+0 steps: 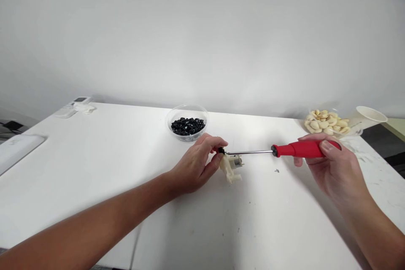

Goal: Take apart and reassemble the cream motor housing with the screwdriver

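Forearms (95, 223) reach in from the lower edge over a white table (95, 143). Left hand (194, 166) is closed, its fingers on a cream plastic housing with a small metal motor (230, 166), and the tip of a red-handled screwdriver (302, 149) meets a black part (220, 150) at the fingertips; right hand (332, 166) grips that screwdriver's handle. Further back stand a clear bowl of black pieces (187, 133), a clear container of pale curved pieces (325, 123) and a paper cup (370, 116), while a tiny screw-like bit (276, 171) lies right of the housing.
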Motion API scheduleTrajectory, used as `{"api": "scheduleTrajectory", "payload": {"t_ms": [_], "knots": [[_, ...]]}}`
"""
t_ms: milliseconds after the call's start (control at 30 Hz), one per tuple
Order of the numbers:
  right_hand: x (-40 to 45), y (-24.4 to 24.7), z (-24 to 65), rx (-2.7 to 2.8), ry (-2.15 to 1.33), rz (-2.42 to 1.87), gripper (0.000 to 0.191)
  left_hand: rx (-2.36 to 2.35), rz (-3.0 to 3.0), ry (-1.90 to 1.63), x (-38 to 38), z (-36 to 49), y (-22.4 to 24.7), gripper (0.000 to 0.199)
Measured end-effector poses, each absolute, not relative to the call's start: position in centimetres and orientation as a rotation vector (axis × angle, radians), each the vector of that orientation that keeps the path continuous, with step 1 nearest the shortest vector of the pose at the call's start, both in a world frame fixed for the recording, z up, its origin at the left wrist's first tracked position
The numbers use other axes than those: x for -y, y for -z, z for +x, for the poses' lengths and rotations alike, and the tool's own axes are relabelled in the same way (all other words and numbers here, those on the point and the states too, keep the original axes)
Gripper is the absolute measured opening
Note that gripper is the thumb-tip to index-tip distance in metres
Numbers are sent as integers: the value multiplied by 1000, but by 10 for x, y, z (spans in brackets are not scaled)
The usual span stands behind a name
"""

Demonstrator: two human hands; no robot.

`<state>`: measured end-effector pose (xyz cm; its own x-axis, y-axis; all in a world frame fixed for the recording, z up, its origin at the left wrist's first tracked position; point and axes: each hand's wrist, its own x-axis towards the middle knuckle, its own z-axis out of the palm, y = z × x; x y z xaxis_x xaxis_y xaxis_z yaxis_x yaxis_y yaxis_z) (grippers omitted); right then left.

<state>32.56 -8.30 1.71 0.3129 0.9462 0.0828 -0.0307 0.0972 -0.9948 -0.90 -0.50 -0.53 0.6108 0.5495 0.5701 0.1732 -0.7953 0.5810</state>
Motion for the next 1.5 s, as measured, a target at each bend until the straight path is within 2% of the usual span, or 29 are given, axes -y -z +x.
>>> {"api": "scheduleTrajectory", "payload": {"t_ms": [400,600,767,900,1100,1333,1500], "knots": [[81,-16,331,1003,-904,-1289,20,-580,2393,-1070,5,-7,3,29],[82,-19,327,1029,-912,-1299,20,-563,2391,-1102,5,-8,5,34],[80,-14,326,1044,-1101,-1232,29,-598,2385,-1152,6,-9,7,38],[77,-12,327,1095,-1195,-1171,23,-602,2384,-1153,5,-9,7,38],[74,-11,333,1119,-1098,-1229,21,-508,2412,-1133,4,-9,3,40],[74,-5,336,1154,-982,-1449,48,-489,2465,-1100,5,-9,-2,38],[76,-8,323,1101,-1052,-1444,38,-517,2476,-1132,3,-9,3,36]]}}
